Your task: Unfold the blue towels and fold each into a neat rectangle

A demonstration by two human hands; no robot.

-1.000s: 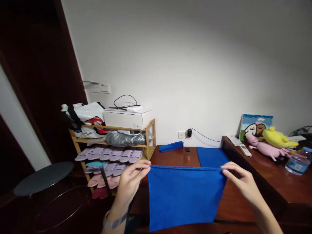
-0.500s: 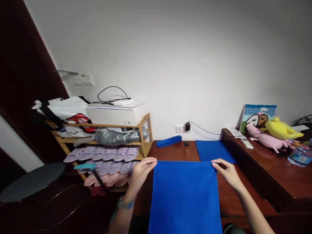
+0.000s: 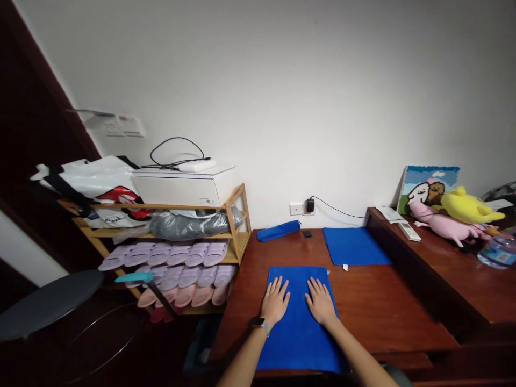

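Note:
A blue cloth (image 3: pixel 300 328) lies spread out on the brown wooden desk, its near edge close to the desk's front. My left hand (image 3: pixel 276 301) rests flat on the cloth's left part, fingers spread, a watch on the wrist. On the right part, my right hand (image 3: pixel 320 301) also lies flat with its fingers apart. Neither hand grips anything. Farther back to the right is a second blue cloth (image 3: pixel 355 246), laid flat with a small white tag at its near edge. Near the wall sits a rolled or folded blue cloth (image 3: pixel 279 231).
Left of the desk (image 3: pixel 374 306) stands a wooden rack (image 3: pixel 237 215) with slippers and a white box (image 3: pixel 181 188). A raised ledge (image 3: pixel 451 269) on the right holds a remote (image 3: pixel 409 231), plush toys (image 3: pixel 467 207) and a bottle (image 3: pixel 497 251). A black plug (image 3: pixel 310 205) is in the wall.
Both hands held the blue cloth up by its top corners. Now the cloth lies on the desk; the hands have let go of the corners and come down flat onto it.

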